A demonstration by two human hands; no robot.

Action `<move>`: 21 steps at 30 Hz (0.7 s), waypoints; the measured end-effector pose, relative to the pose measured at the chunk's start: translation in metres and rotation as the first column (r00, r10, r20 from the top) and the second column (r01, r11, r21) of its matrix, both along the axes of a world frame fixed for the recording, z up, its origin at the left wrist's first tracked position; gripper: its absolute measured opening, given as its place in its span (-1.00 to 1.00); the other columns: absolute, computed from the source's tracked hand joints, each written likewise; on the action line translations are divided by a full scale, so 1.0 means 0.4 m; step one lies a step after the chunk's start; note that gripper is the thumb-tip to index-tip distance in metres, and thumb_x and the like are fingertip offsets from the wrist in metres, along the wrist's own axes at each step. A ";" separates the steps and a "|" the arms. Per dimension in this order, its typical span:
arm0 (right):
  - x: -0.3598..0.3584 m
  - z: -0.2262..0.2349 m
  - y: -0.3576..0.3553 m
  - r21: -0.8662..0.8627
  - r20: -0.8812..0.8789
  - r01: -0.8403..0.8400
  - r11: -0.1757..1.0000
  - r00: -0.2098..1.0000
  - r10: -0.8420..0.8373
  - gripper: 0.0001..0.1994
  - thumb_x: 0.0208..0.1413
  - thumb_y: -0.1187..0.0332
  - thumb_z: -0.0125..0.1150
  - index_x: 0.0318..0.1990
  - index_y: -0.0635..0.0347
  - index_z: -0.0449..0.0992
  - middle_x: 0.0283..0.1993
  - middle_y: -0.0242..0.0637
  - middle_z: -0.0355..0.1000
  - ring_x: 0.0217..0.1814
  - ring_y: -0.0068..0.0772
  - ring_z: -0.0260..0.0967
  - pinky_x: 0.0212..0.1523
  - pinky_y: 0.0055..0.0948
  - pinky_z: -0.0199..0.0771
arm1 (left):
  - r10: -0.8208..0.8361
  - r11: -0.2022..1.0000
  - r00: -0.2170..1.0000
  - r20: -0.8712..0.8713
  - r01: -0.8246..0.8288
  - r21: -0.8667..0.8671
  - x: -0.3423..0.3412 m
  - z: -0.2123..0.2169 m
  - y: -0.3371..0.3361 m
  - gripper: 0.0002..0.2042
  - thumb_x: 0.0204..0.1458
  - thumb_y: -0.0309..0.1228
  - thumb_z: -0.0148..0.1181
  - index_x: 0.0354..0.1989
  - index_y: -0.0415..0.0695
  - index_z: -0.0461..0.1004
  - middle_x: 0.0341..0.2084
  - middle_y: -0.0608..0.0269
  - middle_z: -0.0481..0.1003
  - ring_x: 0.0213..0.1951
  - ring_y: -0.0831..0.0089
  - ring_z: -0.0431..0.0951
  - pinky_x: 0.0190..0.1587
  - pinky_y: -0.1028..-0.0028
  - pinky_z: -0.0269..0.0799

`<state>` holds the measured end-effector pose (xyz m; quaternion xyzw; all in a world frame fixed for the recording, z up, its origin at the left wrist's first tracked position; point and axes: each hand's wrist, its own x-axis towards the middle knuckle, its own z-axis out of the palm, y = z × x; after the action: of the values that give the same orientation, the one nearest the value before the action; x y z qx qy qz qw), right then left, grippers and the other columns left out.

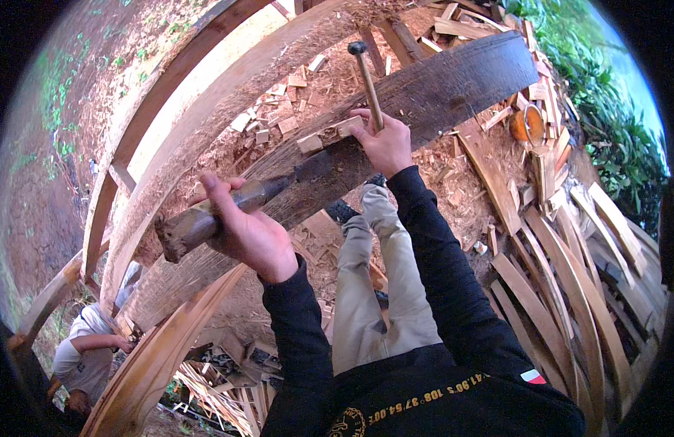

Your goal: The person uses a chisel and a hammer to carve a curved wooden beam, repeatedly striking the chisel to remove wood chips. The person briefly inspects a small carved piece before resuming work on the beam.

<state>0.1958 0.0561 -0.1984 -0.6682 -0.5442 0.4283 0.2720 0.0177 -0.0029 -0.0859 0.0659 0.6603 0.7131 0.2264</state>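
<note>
A broad, curved dark plank (471, 87) runs diagonally across in front of me. Over its nearer left part, my left hand (253, 237) is closed round a thick, dark, club-shaped wooden tool (185, 234), its blunt end pointing left. The tool's far end reaches toward the plank's middle; its exact kind is unclear. My right hand (386, 142) grips the pale handle of a hammer (369, 87), whose small dark head points up and away. Beside those fingers is a small pale wood block (348, 127), perhaps touched by them. Another wood block (310, 143) rests on the plank's upper edge.
Long curved timbers (206, 116) arch behind the plank. Wood offcuts (287, 125) and chips litter the ground. Stacked boards (570, 291) lie at right, near an orange round container (527, 125). Another person (96, 342) bends at lower left, beside a large curved board (158, 357).
</note>
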 end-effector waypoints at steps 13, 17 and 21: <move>0.022 0.024 0.032 -0.116 0.051 -0.057 0.992 0.997 0.063 -0.74 -0.12 0.30 0.39 -0.22 0.11 0.63 -0.53 -0.14 0.49 -0.46 -0.24 0.50 -0.31 -0.35 0.50 | -0.562 0.741 0.384 -0.733 0.627 -0.241 0.008 -0.001 -0.064 -0.55 -0.18 -0.49 0.22 -0.06 -0.13 0.22 -0.18 0.08 0.42 -0.23 0.32 0.50 -0.09 0.34 0.44; 0.014 0.012 0.032 -0.087 0.057 -0.076 0.993 0.995 0.081 -0.72 -0.13 0.28 0.41 -0.22 0.12 0.63 -0.48 -0.09 0.51 -0.40 -0.14 0.51 -0.28 -0.28 0.51 | -0.595 0.669 0.620 -0.511 0.735 0.114 0.060 -0.030 -0.024 -0.62 -0.16 -0.58 0.24 -0.21 -0.09 0.18 -0.37 0.08 0.48 -0.35 0.39 0.51 -0.23 0.41 0.49; 0.024 -0.008 0.034 -0.032 0.090 -0.106 0.994 0.990 0.109 -0.73 -0.11 0.24 0.41 -0.19 0.01 0.64 -0.57 -0.24 0.42 -0.48 -0.29 0.45 -0.36 -0.32 0.43 | -0.527 0.773 0.747 -0.405 0.620 0.137 0.059 -0.027 0.037 -0.77 0.03 -0.50 0.17 -0.28 -0.06 0.20 -0.50 0.09 0.48 -0.54 0.41 0.41 -0.41 0.40 0.41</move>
<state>0.2053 0.0698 -0.2016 -0.6605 -0.5855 0.4184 0.2141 0.0414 0.0118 -0.0968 0.4201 0.5354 0.6656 0.3063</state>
